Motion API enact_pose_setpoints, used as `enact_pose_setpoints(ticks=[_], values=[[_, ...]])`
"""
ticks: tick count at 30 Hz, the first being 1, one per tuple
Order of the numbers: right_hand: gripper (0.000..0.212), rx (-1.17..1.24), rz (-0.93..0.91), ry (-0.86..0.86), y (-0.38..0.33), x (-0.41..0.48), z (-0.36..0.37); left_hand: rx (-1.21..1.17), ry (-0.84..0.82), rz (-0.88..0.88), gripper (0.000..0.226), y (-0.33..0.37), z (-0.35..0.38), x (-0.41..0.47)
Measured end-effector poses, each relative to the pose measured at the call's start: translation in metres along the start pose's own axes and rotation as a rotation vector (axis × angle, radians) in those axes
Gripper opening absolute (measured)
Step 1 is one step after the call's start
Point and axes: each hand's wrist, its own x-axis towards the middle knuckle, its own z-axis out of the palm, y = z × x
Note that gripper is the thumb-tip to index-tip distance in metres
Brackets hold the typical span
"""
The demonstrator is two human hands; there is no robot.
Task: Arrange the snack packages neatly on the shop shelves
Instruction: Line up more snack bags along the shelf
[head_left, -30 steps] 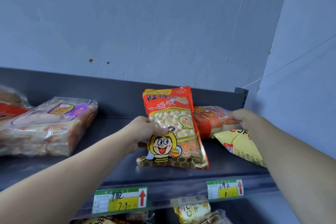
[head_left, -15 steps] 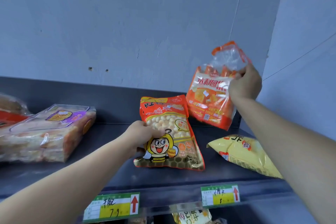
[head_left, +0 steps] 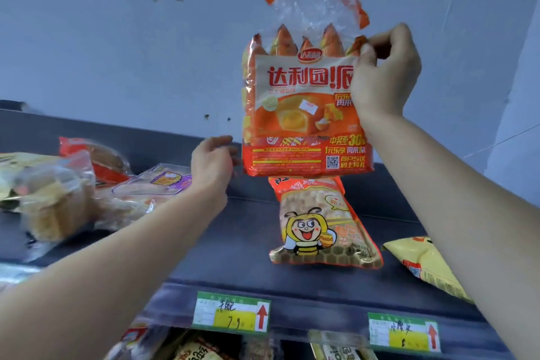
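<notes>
Step in hand, my read: re-placing one pkg. The orange pie bag [head_left: 304, 108] is up in the air in front of the wall [head_left: 117, 52], above the back of the top shelf [head_left: 233, 242], resting on nothing. The right hand [head_left: 385, 73] pinches its upper R edge just under the slack clear top, fingers curled round it. The bag hangs upright, label to cam. The left hand [head_left: 211, 164] sits just beside the bag's lower L corner, fingers loosely curled. It's blurred, so can't tell if it touches or grips the corner. Directly below is the bee-print snack bag [head_left: 321, 225], lying on the shelf w/ its top toward the back panel and its bottom near the front lip. The yellow chip bag [head_left: 429, 266] lies to its R, near but apart, partly hidden by the right forearm. On the L side, clear-wrapped bread packs [head_left: 140, 193] sit in a loose heap, well apart from the bee bag. Task looks early/mid, as pkgs lie at mixed angles. Next move prob calls for the left hand to steady the bottom, then a set-down in a free spot. Open room is the bare shelf strip btwn the bread packs and the bee bag, under the left forearm. Edges to mind: the front lip w/ price tags [head_left: 232, 313], the back panel, and the side wall on R near the chip bag. The bag looks soft and its contents may shift, so a low two-handed set-down seems safer.
</notes>
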Motion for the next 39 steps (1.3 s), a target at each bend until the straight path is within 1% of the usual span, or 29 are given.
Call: enact_pose_setpoints(ticks=[2,3,4,6,7,9,11,13,16,20,23,27,29,31,34,39], values=[[0.011,0.043,0.044,-0.035,-0.010,-0.015,0.015,-0.075,0.027,0.013,0.025,0.022,-0.024,0.001],[0.010,0.059,0.056,-0.055,-0.015,-0.023,0.022,-0.072,0.007,0.028,0.029,0.031,-0.036,0.000],[0.010,0.079,0.065,-0.072,-0.022,-0.032,0.029,-0.052,-0.038,0.047,0.036,0.039,-0.049,-0.002],[0.010,0.120,0.072,-0.101,-0.038,-0.047,0.041,0.041,-0.150,0.098,0.048,0.050,-0.075,-0.006],[0.010,0.138,0.076,-0.115,-0.047,-0.055,0.047,0.102,-0.188,0.124,0.046,0.054,-0.087,-0.006],[0.009,0.171,0.088,-0.150,-0.067,-0.068,0.058,0.202,-0.203,0.161,0.042,0.062,-0.112,-0.009],[0.009,0.207,0.101,-0.182,-0.088,-0.080,0.067,0.250,-0.176,0.170,0.048,0.071,-0.138,-0.009],[0.009,0.261,0.113,-0.209,-0.110,-0.091,0.075,0.267,-0.137,0.174,0.046,0.080,-0.164,-0.011],[0.008,0.337,0.132,-0.270,-0.143,-0.109,0.088,0.218,-0.057,0.164,0.038,0.092,-0.204,-0.011],[0.013,0.378,0.149,-0.376,-0.184,-0.136,0.105,0.182,0.045,0.118,0.044,0.107,-0.262,-0.009],[0.014,0.427,0.224,-0.454,-0.215,-0.164,0.118,0.136,0.091,0.072,0.047,0.119,-0.306,-0.009],[0.041,0.484,0.378,-0.598,-0.252,-0.196,0.134,0.094,0.126,0.038,0.045,0.132,-0.354,-0.009],[0.049,0.479,0.426,-0.686,-0.266,-0.210,0.141,0.081,0.134,0.033,0.043,0.138,-0.373,-0.008],[0.047,0.492,0.470,-0.767,-0.278,-0.222,0.146,0.070,0.135,0.023,0.042,0.142,-0.390,-0.006],[0.046,0.510,0.543,-0.845,-0.291,-0.235,0.151,0.065,0.122,0.003,0.043,0.147,-0.412,-0.003],[0.051,0.516,0.569,-0.901,-0.304,-0.251,0.156,0.077,0.097,-0.016,0.046,0.146,-0.437,0.006]])
